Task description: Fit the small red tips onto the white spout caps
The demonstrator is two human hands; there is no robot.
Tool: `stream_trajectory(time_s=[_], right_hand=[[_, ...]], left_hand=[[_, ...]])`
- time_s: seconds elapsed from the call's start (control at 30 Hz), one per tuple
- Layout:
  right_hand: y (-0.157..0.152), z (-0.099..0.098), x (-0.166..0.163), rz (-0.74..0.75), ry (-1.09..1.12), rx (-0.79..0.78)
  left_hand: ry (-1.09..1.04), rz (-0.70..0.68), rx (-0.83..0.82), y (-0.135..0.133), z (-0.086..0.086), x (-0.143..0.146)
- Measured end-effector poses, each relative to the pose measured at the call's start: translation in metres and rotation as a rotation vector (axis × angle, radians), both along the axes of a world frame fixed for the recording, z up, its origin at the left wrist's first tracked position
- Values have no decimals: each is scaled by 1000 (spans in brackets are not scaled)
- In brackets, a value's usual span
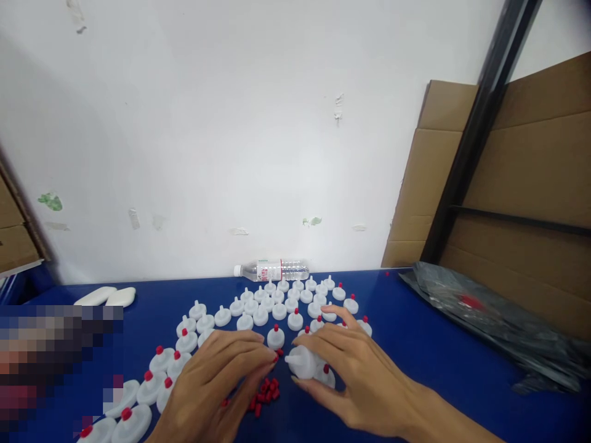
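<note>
Right hand [355, 363]: gripping a white lid [303, 364], tilted, bare spout [290, 359] toward 9 o'clock
Left hand [221, 369]: thumb and fingertips look pinched on a red cap [276, 357], just off that spout, not fitted
Capped lids [150, 387]: look done; 8–9 o'clock of the hands, more at 12–2
Bare lids [261, 317]: apparently left to do; 10–1, farther out
Loose red caps [265, 392]: piled at 7
</note>
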State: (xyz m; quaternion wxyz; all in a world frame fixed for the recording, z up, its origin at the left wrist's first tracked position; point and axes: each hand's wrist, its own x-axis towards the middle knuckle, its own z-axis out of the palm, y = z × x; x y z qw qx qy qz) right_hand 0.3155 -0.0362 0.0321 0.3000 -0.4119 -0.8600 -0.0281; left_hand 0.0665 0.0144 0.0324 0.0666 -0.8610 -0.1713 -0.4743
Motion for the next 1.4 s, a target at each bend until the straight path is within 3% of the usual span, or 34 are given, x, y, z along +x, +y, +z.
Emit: stream_trajectory(time_s=[0.3, 0.53, 0.77, 1.17, 1.4], right_hand=[[-3, -4, -1, 51, -40, 73], [-7, -2, -4, 67, -92, -50], [-5, -7, -7, 63, -181, -46], [-3, -10, -16, -2, -339, 201], [-7, 3, -15, 1, -229, 108]], left_hand=[[131, -45, -48, -8, -5, 1], [94, -131, -193, -1, -5, 8], [199, -38, 52, -2, -5, 10], [260, -47, 42, -11, 3, 6], [118, -49, -58, -9, -7, 15]])
